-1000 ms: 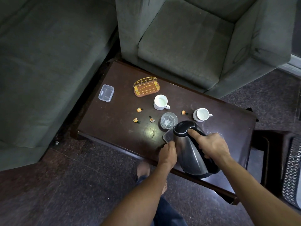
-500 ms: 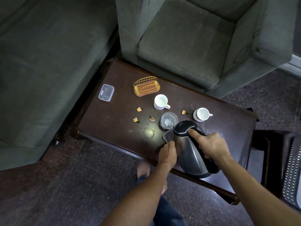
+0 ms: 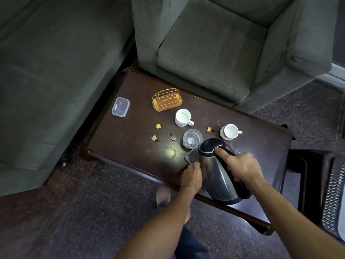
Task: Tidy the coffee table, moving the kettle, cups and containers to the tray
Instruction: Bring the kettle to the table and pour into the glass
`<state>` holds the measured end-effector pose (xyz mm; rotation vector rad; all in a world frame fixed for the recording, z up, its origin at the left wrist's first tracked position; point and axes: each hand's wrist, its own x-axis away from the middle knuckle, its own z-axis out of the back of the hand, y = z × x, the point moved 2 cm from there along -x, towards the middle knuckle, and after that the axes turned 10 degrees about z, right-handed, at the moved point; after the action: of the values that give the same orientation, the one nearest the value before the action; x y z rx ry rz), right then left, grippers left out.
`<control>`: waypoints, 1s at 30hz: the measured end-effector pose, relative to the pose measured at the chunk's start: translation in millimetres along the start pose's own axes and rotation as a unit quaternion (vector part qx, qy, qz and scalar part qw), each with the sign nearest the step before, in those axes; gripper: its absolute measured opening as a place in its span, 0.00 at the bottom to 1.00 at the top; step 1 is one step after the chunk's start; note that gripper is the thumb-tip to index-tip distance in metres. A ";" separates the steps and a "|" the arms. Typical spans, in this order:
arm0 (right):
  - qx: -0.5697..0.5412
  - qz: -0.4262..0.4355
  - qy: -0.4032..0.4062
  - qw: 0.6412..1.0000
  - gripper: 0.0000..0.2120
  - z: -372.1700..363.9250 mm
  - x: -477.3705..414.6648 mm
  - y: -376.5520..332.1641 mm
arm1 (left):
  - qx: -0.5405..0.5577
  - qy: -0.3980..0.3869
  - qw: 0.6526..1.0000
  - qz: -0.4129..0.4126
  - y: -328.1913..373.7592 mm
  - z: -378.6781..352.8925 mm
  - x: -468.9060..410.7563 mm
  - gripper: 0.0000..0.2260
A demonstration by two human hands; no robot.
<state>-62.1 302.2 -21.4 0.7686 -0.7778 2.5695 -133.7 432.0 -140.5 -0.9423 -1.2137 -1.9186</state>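
The right hand was wrapped around the black handle of the steel kettle, thumb laid along the lid, gripping it firmly. The kettle stood at the near edge of the coffee table; whether its base was touching the wood could not be told. The left hand was curled just beside the kettle's body, its fingers closed on the edge of a clear plastic container mostly hidden behind the kettle.

Further out sat a glass bowl just past the kettle's lid, two white cups, a second clear container at the far left, a small yellow wire rack and several scattered sweet wrappers.

The step in hand appeared to be clearing the kettle and the nearby container. No tray was clearly in view, so the next move likely called for lifting both off the table and carrying them to wherever it stood, keeping the kettle upright.
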 end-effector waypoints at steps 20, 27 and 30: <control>0.009 0.007 -0.004 1.000 0.42 -0.8 -0.5 -1.4 | -0.020 0.000 1.000 0.004 -2.0 -1.0 -2.7 0.19; 0.012 0.012 -0.006 1.000 0.42 -2.8 -2.1 -2.6 | -0.032 0.001 0.999 0.003 -0.8 0.9 -1.1 0.18; 0.013 0.012 -0.005 1.000 0.42 -3.0 -1.9 -2.8 | -0.056 0.015 0.998 -0.010 0.0 1.4 0.3 0.13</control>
<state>-60.4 305.9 -23.5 0.7861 -0.7624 2.6047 -133.6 433.2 -139.8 -0.9595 -1.1113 -2.0269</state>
